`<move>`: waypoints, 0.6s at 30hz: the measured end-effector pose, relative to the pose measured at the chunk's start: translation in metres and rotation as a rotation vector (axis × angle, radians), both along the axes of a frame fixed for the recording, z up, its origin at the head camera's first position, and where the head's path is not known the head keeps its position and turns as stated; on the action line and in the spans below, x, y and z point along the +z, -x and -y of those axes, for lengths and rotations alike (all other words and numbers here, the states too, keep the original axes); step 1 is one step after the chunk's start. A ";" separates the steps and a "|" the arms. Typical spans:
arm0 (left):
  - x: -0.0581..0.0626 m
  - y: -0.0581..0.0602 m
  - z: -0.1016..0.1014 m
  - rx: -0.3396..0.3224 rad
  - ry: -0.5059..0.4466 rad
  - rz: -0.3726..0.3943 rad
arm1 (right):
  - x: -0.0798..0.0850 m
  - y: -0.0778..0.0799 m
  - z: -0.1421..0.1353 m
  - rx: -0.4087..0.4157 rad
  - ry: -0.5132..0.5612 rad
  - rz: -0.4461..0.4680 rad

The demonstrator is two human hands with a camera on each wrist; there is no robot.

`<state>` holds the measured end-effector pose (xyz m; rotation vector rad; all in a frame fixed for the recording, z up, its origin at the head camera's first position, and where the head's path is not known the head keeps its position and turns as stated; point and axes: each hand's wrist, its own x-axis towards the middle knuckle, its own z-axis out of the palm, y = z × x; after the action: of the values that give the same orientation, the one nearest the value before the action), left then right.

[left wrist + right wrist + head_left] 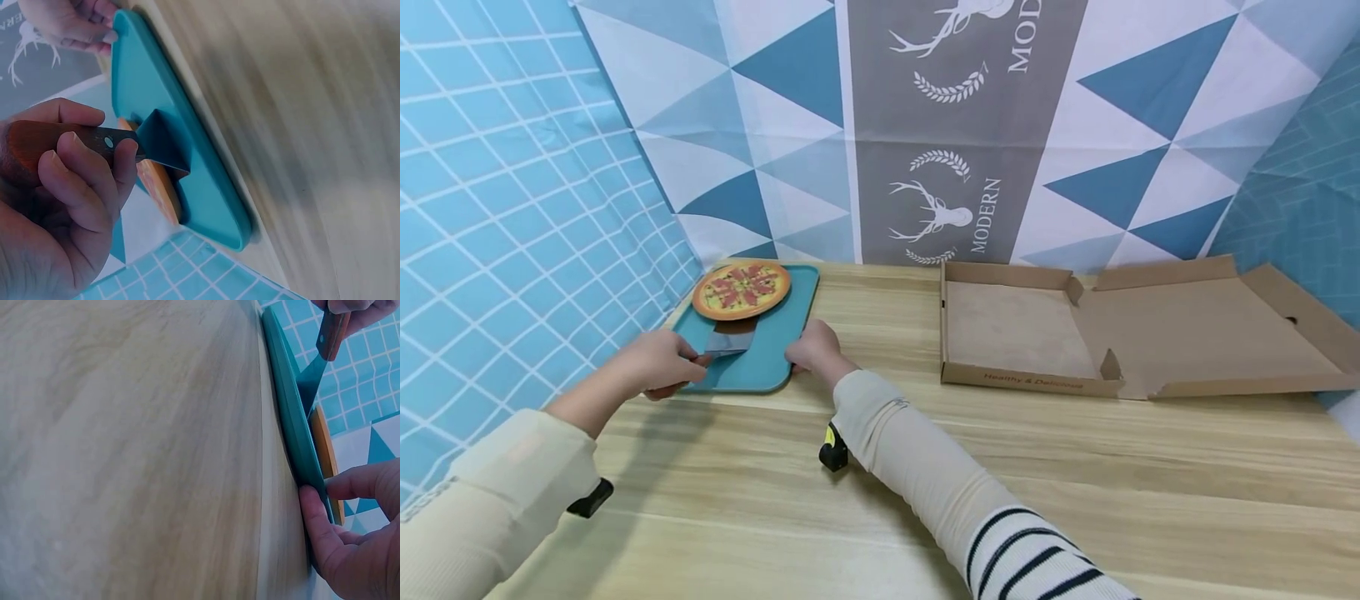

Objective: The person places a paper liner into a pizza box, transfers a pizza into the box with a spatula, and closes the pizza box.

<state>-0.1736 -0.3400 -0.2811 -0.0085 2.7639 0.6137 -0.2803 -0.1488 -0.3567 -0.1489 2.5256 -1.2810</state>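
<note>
In the head view, a pale wood-grained surface (737,508) is stretching beneath the left hand (662,362) and right hand (816,346). A blue gridded sheet (512,167) is hanging left of their fingers, and a backdrop (940,125) of triangles and stag prints is rising beyond them. An open cardboard box (1018,329) is lying right of the right fingers. The round pizza (741,290), orange-rimmed with yellow topping and reddish strips, is sitting just beyond the left fingers at the far-left part of a teal tray (775,333).

In the left wrist view, the left fingers are gripping the wooden handle (31,147) of a spatula (164,147), its blade meeting the pizza ahead of them.

In the right wrist view, the right fingers are pinching the tray's rim, the pizza's brownish edge showing just beside them.
</note>
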 end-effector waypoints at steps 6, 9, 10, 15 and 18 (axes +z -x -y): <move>0.001 0.010 0.009 0.005 -0.012 0.006 | 0.001 -0.001 0.000 -0.005 0.014 0.005; 0.001 0.015 0.013 0.016 -0.017 0.015 | 0.002 0.000 0.000 -0.004 0.012 0.002; 0.002 0.017 0.014 0.018 -0.022 0.021 | 0.002 -0.001 -0.001 -0.004 0.011 0.005; 0.003 0.025 0.019 0.031 -0.034 0.050 | 0.001 -0.001 -0.001 -0.009 0.012 0.016; 0.003 0.028 0.022 0.036 0.019 0.044 | 0.000 -0.001 0.000 -0.006 0.026 0.021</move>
<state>-0.2020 -0.3620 -0.2781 -0.0753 2.7326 0.5892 -0.2793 -0.1484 -0.3564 -0.1337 2.4946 -1.3113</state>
